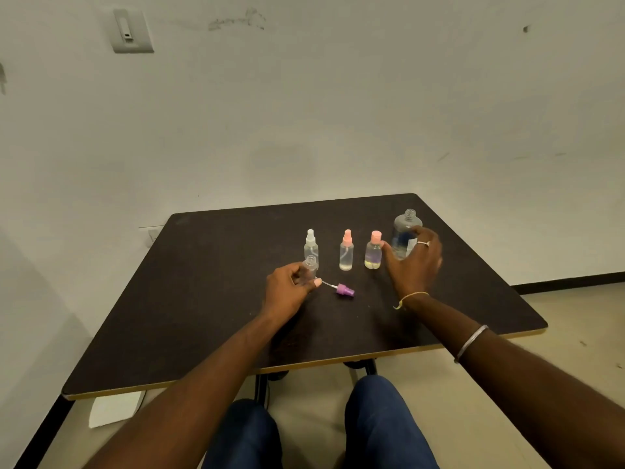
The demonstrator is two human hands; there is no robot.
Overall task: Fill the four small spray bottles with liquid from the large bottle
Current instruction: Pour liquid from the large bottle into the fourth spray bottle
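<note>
My left hand [291,288] grips a small clear spray bottle [309,265] with its top off, upright on the dark table [209,299]. Its purple spray head [345,290] with a dip tube lies on the table just right of that hand. Behind stand three capped small bottles: one with a white cap [310,247], one with a pink sprayer [346,251], one with a pink cap [373,251]. The large clear uncapped bottle [404,231] stands at the back right. My right hand [414,262] curls around its lower part, fingers spread; firm contact is unclear.
The table stands against a white wall, its front edge [304,365] near my knees. A white paper [113,409] lies on the floor under the table's left corner. Bare tabletop stretches to the left and front of the bottles.
</note>
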